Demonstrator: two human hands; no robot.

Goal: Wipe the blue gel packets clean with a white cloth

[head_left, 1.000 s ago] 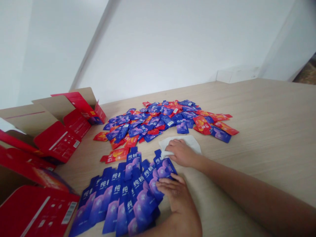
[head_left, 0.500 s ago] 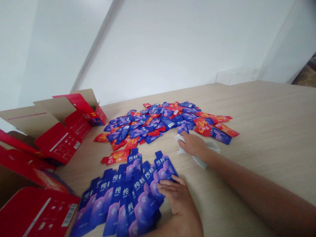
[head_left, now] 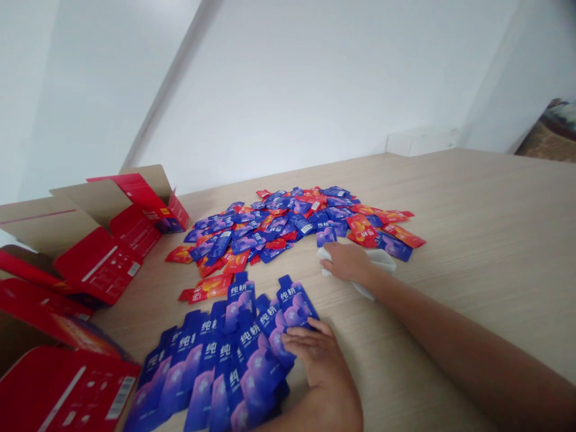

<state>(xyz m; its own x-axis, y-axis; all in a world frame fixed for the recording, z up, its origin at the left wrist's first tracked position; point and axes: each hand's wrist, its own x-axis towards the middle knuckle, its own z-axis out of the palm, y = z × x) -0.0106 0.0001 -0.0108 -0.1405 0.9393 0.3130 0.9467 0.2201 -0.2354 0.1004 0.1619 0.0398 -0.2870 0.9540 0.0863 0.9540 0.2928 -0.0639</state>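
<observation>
My left hand (head_left: 317, 357) lies flat, fingers together, on the right edge of a fanned row of blue sachets (head_left: 225, 360) at the near left of the wooden table (head_left: 472, 240). My right hand (head_left: 344, 261) is closed on a white cloth (head_left: 380, 262) just in front of a loose heap of blue and red sachets (head_left: 292, 225). One red sachet (head_left: 207, 288) lies alone between the heap and the blue row.
Opened red cardboard boxes (head_left: 103, 252) with brown flaps stand at the left edge, and another red box (head_left: 63, 393) sits at the near left corner. A white wall rises behind the table. A small white block (head_left: 418, 142) rests at the far edge.
My right hand has bunched the white cloth and slid it away from the blue row, up to the near edge of the heap. My left hand stays on the blue sachets.
</observation>
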